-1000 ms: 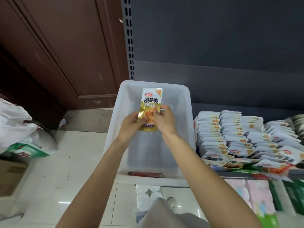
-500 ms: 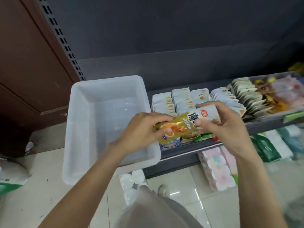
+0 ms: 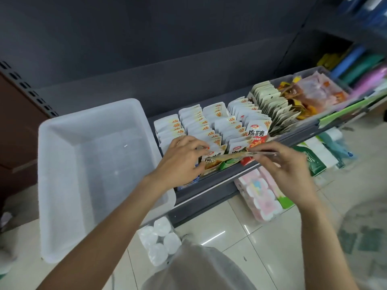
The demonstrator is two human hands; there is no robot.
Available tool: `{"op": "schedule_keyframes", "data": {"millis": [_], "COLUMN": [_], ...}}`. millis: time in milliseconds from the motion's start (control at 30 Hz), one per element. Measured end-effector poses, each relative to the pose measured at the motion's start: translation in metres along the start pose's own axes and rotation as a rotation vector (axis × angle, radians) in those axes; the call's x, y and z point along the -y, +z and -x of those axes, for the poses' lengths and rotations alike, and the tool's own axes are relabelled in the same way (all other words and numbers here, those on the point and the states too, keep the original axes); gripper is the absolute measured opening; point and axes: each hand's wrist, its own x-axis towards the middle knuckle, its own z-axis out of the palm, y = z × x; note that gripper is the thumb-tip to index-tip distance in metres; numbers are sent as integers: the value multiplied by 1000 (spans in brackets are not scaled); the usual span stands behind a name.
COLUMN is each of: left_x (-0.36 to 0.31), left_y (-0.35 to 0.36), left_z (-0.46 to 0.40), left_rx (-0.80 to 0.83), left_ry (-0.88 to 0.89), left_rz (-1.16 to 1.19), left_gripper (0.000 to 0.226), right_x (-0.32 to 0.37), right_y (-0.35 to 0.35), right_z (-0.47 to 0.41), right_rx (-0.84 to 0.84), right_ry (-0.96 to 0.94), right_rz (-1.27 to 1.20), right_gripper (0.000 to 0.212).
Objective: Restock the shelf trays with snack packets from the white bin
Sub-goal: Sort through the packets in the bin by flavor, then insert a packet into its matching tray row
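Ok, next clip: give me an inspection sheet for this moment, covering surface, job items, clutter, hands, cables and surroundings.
Surface: dark shelf, edge showing below the trays.
Job's things: white bin on the shelf's left end, no packets visible inside; packet held flat, edge-on, over the front rows of upright packets.
Clutter: tissue packs and white rolls on the floor.
Hands: left hand and right hand each pinch an end of the packet.
Cables: nothing seen.
Surroundings: dark back panel, tiled floor.
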Motion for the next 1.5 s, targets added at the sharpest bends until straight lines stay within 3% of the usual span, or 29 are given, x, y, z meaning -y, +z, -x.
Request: {"op": "schedule_keyframes", "data": {"millis": [233, 400, 633, 800, 867, 967, 1033, 1067, 1133, 1200, 1267, 1300, 1400, 1500], "left_x": [6, 9, 12, 14, 10, 11, 23, 33, 56, 78, 89, 94, 104, 110], "left_y": [-5, -1, 2, 3, -1, -18, -27, -31, -37, -42, -45, -43, -38, -38], "left_z": [-11, -12, -13, -10, -4, 29, 66, 87, 128, 157, 175, 181, 182, 180], "left_rx": [72, 75, 66, 61, -47, -528, -681, -666, -467, -103, 311, 437, 522, 530], "left_ry": [-93, -105, -104, -88, -41, -12, -65, -105, -194, -343, -556, -626, -683, -661], "left_rz": [18, -7, -8, 29, 65, 188, 174, 170, 183, 178, 196, 240, 357, 357], "left_gripper": [44, 52, 52, 50, 43, 25, 19, 19, 29, 43, 40, 41, 47, 43], "right_x": [-22, -30, -36, -29, -15, 19, 44, 54, 68, 74, 73, 70, 61, 62], "right_y": [32, 57, 88, 76, 63, 51, 58, 68, 98, 136, 177, 198, 248, 275], "right_z": [-33, -54, -66, -58, -56, -46, -37, -33, -28, -30, -35, -38, -46, -48], "right_rx": [221, 322, 538, 321, 161, -1, 5, 54, 237, 533, 879, 1022, 1291, 1394], "right_ry": [-211, -294, -277, -326, -358, -352, -340, -337, -363, -389, -392, -400, -384, -377], "right_rz": [330, 520, 719, 678, 658, 438, 199, 96, -4, 33, 175, 269, 450, 503], "right_gripper": [11, 17, 24, 18, 15, 16, 24, 29, 35, 37, 41, 45, 51, 49]}}
